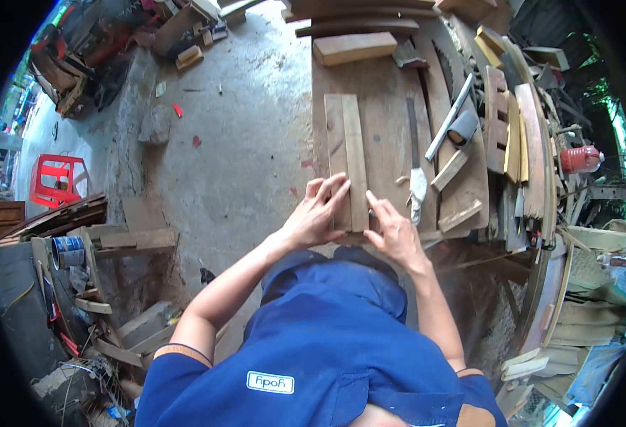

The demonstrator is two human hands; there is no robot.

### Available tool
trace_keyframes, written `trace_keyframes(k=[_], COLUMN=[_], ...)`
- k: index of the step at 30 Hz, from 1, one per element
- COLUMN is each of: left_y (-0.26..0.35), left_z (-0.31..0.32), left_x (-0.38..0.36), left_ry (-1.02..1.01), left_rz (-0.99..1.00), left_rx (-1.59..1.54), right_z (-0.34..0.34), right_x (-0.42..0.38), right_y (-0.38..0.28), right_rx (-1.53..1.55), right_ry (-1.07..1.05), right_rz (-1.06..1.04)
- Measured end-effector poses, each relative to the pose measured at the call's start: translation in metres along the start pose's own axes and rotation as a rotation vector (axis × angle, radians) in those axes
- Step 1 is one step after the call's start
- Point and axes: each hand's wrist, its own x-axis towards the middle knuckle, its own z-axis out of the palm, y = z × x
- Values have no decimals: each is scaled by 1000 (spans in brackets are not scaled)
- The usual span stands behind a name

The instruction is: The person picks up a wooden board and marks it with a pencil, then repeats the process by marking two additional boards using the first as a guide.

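Two narrow wooden pieces lie side by side on the workbench, pointing away from me: a wooden board (335, 128) on the left and a paler wooden strip (355, 153) on the right. My left hand (318, 212) grips the near part of the board, its bent fingers on top and its thumb close to the near end. At the strip's right edge is my right hand (396, 231), fingers curled and thumb near the strip's end. A small dark thing shows between its fingers, too small to name.
Right of the strip, on the workbench (387, 92), lie a long dark tool with a whitish wrapped handle (417, 188), a metal bar (449, 117) and short offcuts. A wooden block (354, 48) sits at the far end. Stacked wood lines the right side; a red stool (58, 178) stands left.
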Motion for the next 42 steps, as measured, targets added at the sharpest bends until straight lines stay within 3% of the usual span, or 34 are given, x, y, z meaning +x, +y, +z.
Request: trace_keyframes(k=[24, 29, 34, 42], left_y=[8, 8, 7, 3], left_z=[-9, -9, -9, -11], left_x=[5, 6, 6, 7], left_ry=[-8, -8, -29, -36], left_rz=[14, 15, 2, 33], left_rx=[32, 31, 27, 35], right_z=[-3, -9, 1, 0], right_x=[0, 1, 0, 0], right_y=[-4, -14, -10, -18], right_rx=[7, 68, 84, 65], right_ry=[-35, -111, 4, -1], right_rz=[17, 117, 68, 129])
